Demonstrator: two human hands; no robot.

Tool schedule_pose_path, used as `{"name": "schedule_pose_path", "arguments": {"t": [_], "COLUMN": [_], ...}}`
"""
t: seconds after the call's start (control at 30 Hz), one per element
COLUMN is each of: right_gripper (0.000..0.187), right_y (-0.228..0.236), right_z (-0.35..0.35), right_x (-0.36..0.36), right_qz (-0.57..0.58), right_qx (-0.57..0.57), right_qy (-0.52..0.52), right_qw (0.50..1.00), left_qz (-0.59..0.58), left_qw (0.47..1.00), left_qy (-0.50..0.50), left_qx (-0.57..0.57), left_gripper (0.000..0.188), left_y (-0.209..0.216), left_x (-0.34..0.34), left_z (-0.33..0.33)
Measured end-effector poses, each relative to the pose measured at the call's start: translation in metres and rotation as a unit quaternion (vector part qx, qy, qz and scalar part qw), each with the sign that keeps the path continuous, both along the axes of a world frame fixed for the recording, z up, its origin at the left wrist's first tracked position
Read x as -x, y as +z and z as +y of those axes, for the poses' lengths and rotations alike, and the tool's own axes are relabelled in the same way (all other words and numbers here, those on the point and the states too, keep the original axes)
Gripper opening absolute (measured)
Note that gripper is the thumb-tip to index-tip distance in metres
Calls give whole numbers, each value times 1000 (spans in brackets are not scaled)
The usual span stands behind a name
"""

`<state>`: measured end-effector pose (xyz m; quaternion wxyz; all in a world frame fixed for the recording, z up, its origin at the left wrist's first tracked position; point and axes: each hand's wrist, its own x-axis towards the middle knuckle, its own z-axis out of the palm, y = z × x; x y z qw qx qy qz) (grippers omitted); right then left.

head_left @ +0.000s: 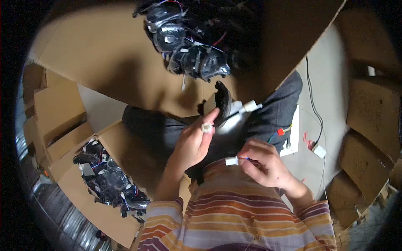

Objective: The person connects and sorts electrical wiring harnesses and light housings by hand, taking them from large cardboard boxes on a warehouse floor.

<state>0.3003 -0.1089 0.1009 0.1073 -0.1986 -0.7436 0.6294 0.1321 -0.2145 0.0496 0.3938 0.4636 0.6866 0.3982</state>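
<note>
My left hand (189,144) is in the middle, closed around a small black lamp unit (224,98) with a shiny, curved casing. One white connector (207,128) shows by its thumb and fingers. On a dark lead from the lamp, a second white connector (250,106) sticks out to the right. My right hand (264,164), lower and to the right, pinches a white plug (231,161) with thin wires, some blue, behind it. That plug is apart from the lamp and points toward my left hand. The fingers partly hide its wires.
A large cardboard box (96,54) with several black lamp units (171,39) lies ahead. Another open box at the left holds more lamps (111,180). At the right are a red connector (280,131), a black cable (314,96), a white adapter (319,151) and stacked cartons (372,117).
</note>
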Motion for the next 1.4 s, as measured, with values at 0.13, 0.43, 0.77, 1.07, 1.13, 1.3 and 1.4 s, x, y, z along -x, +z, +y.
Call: {"name": "schedule_pose_path", "arguments": {"t": [0.13,0.43,0.77,1.07,1.13,1.3,1.4], "right_gripper": [6,8,6,10,16,14,10], "right_y": [15,5,6,6,19,20,18], "right_z": [24,27,11,30,37,22,19], "right_x": [-5,-8,-13,-34,-45,-52,-53], "right_qz": [53,24,-74,-40,-86,-129,-103], "right_qx": [-33,-20,-74,-61,53,207,139], "right_qy": [-14,118,122,-9,5,-49,8], "right_qw": [998,993,987,997,995,968,985], "left_qz": [34,-97,-14,-141,-171,-302,-381], "left_qw": [981,890,878,946,951,945,921], "left_qy": [-188,-444,-475,-289,-253,-126,-61], "left_qx": [6,29,62,41,46,15,58], "left_gripper": [33,37,23,17,16,16,11], "left_y": [19,35,38,17,21,17,19], "left_x": [-1,0,-5,-2,5,-2,-8], "left_z": [6,8,14,-6,-10,-24,-23]}}
